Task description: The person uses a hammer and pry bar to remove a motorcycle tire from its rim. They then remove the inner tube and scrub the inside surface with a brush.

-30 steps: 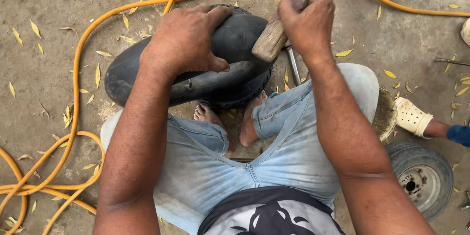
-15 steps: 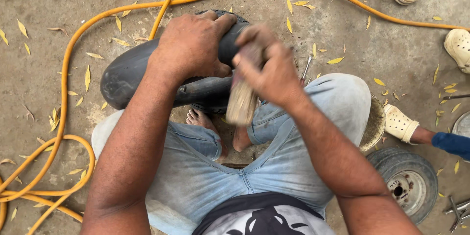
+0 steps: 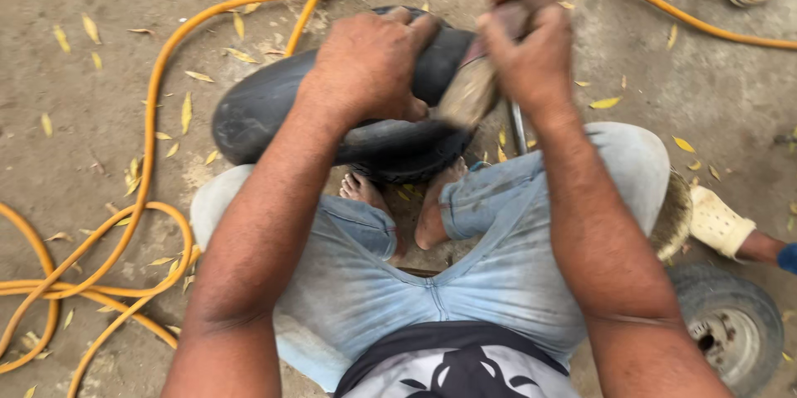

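- Your left hand (image 3: pixel 369 66) is spread flat and pressing down on the black inner tube (image 3: pixel 274 103), fingers curled over its far edge. It pins the tube rather than gripping it.
- The inner tube lies on the ground just beyond your bare feet (image 3: pixel 398 207), with its long axis running left to right. The bulk of it reaches out to the left of your left hand.
- Your right hand (image 3: pixel 527 45) is closed tight around a brownish block-like tool (image 3: pixel 469 91), likely a rasp or scuffing block. The tool's lower end angles down and left towards the tube.
- The tool's tip sits just right of your left hand, at the tube's right end. So the right hand is the one nearer the working spot, and the tube lies to its left and below it.
- Motion blur smears the right hand and tool, so I cannot tell whether the tool touches the rubber.
- Your left hand hides the patch of tube underneath it.
- A thin metal rod (image 3: pixel 519 128) pokes out by your right knee, mostly covered.
- The yellow hose (image 3: pixel 158 91) loops around to the left, and a small wheel (image 3: pixel 735 327) at near right is partly cut off.
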